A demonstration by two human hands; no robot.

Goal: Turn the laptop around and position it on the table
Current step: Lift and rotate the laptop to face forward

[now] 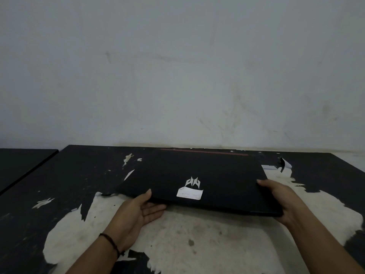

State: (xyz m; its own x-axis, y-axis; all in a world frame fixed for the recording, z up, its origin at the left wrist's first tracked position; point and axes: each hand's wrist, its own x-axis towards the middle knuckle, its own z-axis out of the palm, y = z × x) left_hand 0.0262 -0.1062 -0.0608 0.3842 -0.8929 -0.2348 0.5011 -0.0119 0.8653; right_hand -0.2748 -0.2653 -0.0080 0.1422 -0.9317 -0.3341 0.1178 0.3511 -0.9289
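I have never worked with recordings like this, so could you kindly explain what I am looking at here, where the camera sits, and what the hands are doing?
There is no machine here: a person does the job with two bare hands. The single picture comes from a wide-angle camera worn on the person's head, looking forward and down, so the arms reach in from the bottom edge.

The surface is a dark table with much of its coating peeled away, set against a pale wall. On it is a closed black laptop with a silver logo and a white sticker on its lid.

The left hand holds the near left corner, fingers underneath. The right hand grips the right corner. The near edge looks slightly lifted. A dark band circles the left wrist.
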